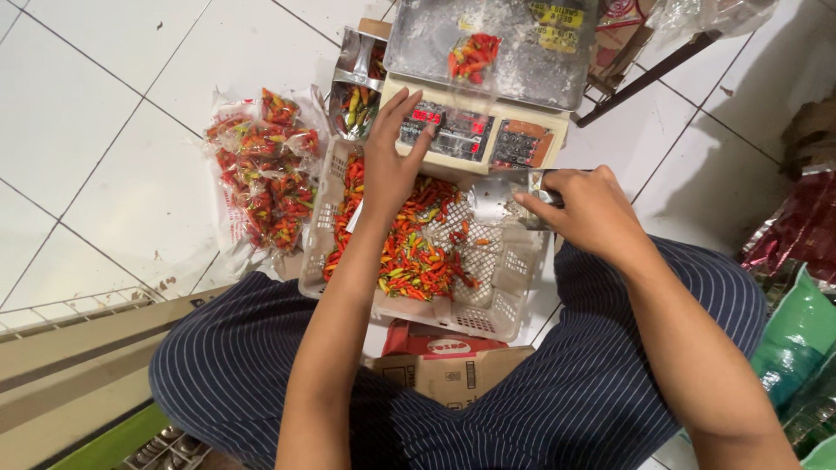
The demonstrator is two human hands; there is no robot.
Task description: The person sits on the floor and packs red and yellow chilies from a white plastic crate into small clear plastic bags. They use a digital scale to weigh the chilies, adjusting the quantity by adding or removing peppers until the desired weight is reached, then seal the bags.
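Note:
My left hand [392, 152] hovers open over the white plastic basket [488, 318], fingertips touching the front of the weighing scale [477, 130]. Loose red, orange and green chili peppers [409, 252] fill the basket's left half. My right hand [588, 213] grips the handle of a metal scoop [495, 198] held over the basket's right side. On the scale's metal pan [522, 65] lies a clear bag of chilies [473, 57].
Filled bags of chilies [266, 170] are heaped on the white tile floor, left of the basket. A second metal scoop with chilies [355, 96] sits left of the scale. A cardboard box [453, 374] lies between my knees. Coloured bags [797, 296] crowd the right edge.

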